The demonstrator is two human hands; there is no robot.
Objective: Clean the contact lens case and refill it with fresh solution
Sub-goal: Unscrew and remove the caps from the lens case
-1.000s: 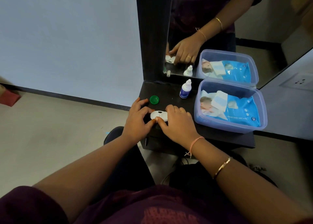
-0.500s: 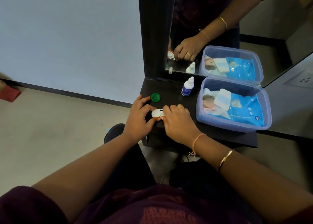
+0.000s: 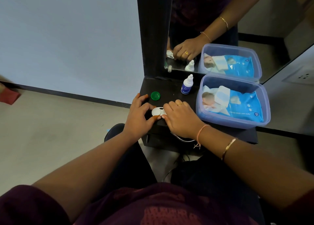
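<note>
A white contact lens case (image 3: 158,112) lies on the black shelf (image 3: 171,90) near its front edge. My left hand (image 3: 138,116) holds the case's left end between thumb and fingers. My right hand (image 3: 181,118) covers the case's right end, its fingers closed over that side. A green round cap (image 3: 155,95) lies loose on the shelf just behind my left hand. A small white solution bottle (image 3: 187,85) with a blue label stands upright further back.
A clear blue plastic box (image 3: 258,105) holding a pack of baby wet wipes (image 3: 237,104) fills the shelf's right side. A mirror (image 3: 212,20) stands behind the shelf and reflects my right hand, the bottle and the box. Floor lies to the left.
Both hands stay on the lens case. My right hand's fingers have shifted over the case's right end, and the left well now shows more plainly.
</note>
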